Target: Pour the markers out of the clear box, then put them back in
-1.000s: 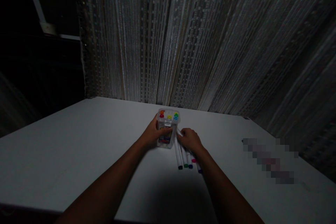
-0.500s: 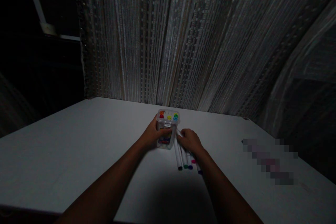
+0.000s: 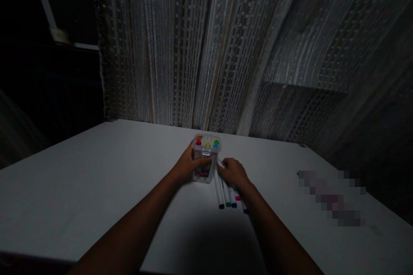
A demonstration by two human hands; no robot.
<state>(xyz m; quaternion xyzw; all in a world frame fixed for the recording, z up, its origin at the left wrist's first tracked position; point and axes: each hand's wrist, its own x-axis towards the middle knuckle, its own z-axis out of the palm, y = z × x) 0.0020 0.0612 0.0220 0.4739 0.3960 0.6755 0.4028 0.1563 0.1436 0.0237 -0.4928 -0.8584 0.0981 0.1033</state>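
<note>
A clear plastic marker box stands upright on the white table, with several coloured marker caps showing at its top. My left hand is wrapped round the box's left side, thumb across its front. Just right of the box, several white markers lie side by side on the table, their coloured ends toward me. My right hand rests on the far ends of these markers with its fingers curled over them; which marker it grips is hidden.
A ribbed, striped curtain hangs behind the table's far edge. A dark opening with a pale frame is at the back left. A blurred patch lies on the table at right. The room is dim.
Both hands and the box stay in place. Only the shadow on the curtain at the right has shifted.
</note>
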